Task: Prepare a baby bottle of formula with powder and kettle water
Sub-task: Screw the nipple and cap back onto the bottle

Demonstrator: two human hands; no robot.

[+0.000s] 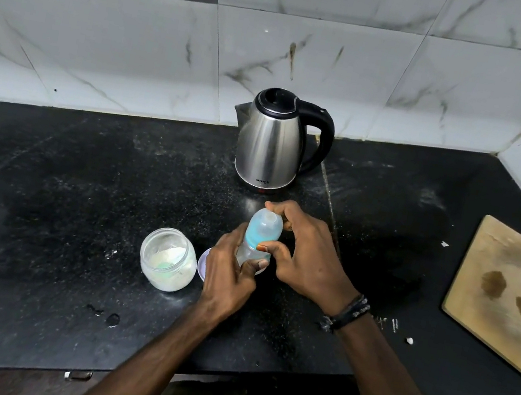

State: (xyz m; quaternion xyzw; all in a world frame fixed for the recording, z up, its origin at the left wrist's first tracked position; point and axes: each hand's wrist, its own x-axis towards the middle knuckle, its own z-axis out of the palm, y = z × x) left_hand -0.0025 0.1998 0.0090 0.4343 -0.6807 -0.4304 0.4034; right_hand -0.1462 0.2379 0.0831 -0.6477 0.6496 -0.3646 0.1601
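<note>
1. Your left hand [228, 271] has its grip curled round the lower body of the bottle [258, 239], thumb across the front, holding it just above the bench [60, 197].
2. Your right hand [304, 257] closes its grip on the top of the bottle: fingers over the clear cap [267, 221], thumb against the blue collar [256, 235]. Whether you are tightening or loosening it, I cannot tell.
3. The bottle tilts slightly toward the kettle [274, 140], between your two hands, in front of the kettle and just right of the jar [168, 259].
4. The jar stands open with white powder in it and something green at the bottom, perhaps a scoop. Its lid [203, 262] seems to lie just beside it, mostly hidden by your left hand.
5. How far along: the bottle's lower part looks clear, and I cannot tell if there is water or powder inside. With the cap and collar on and the jar open, you are judged to be either opening the bottle at the start or closing it for a shake near the end.
6. The kettle sits shut at the back, handle to the right.
7. The bench is black stone, dusted with white specks, with a few wet drops near the front edge. A stained wooden board [509, 297] lies far right. Marbled white tiles [313, 50] cover the wall behind and the corner at right.
</note>
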